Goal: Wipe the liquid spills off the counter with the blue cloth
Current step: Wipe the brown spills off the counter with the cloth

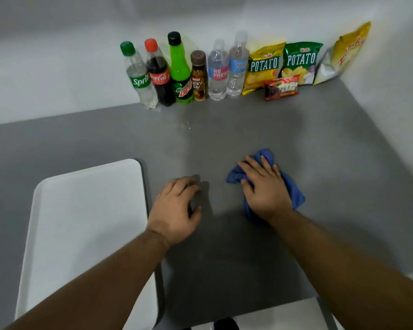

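The blue cloth (293, 189) lies bunched on the grey counter (248, 134), right of centre. My right hand (265, 189) lies on top of it with fingers spread and pressing down. My left hand (177, 208) rests on the bare counter to the cloth's left, fingers loosely curled, holding nothing. A faint wet patch with small shiny droplets (185, 123) shows on the counter in front of the bottles, well beyond both hands.
A white tray (81, 222) lies at the left. Along the back wall stand several drink bottles (184, 70), then chip bags (264, 67) and a small red snack pack (281, 88). The counter's front edge (248, 310) is near my body.
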`<state>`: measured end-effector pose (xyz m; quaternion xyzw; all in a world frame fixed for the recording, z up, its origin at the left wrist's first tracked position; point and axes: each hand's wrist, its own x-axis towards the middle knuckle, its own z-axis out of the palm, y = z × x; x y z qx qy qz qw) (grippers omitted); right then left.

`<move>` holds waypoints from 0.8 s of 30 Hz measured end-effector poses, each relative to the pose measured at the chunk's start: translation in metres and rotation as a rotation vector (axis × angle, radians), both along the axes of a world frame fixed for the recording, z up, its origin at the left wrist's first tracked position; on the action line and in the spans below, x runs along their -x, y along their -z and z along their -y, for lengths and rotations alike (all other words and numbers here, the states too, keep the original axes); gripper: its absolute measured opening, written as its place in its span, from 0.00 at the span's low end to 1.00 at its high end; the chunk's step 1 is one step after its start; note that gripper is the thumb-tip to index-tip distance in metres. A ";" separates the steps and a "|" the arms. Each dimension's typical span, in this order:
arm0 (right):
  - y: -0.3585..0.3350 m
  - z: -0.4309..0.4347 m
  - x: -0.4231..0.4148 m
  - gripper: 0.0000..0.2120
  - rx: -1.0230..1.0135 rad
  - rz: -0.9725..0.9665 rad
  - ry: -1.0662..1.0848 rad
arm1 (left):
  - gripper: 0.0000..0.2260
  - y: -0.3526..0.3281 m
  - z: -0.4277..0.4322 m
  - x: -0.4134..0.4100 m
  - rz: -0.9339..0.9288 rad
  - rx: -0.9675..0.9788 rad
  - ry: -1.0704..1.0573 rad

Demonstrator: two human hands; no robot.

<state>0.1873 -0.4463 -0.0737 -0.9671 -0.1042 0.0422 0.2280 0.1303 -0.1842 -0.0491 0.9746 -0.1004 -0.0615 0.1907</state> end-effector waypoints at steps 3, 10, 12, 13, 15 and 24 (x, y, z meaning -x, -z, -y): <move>0.000 -0.009 0.024 0.24 0.043 0.000 -0.180 | 0.22 -0.002 -0.011 -0.002 -0.019 0.072 0.035; -0.005 0.010 0.044 0.20 -0.053 0.020 -0.154 | 0.20 -0.004 -0.061 0.005 0.054 -0.021 -0.032; -0.007 -0.008 0.029 0.20 -0.030 0.021 -0.041 | 0.21 -0.003 -0.075 0.004 0.011 -0.046 -0.030; -0.006 -0.020 0.022 0.20 -0.019 0.026 -0.002 | 0.21 -0.002 -0.079 0.004 -0.004 -0.044 -0.018; -0.002 -0.047 0.012 0.21 -0.003 0.020 0.034 | 0.21 0.001 -0.084 0.004 -0.003 -0.029 0.007; -0.009 -0.067 0.079 0.21 -0.030 -0.022 -0.281 | 0.20 0.010 -0.092 0.012 0.109 0.031 0.086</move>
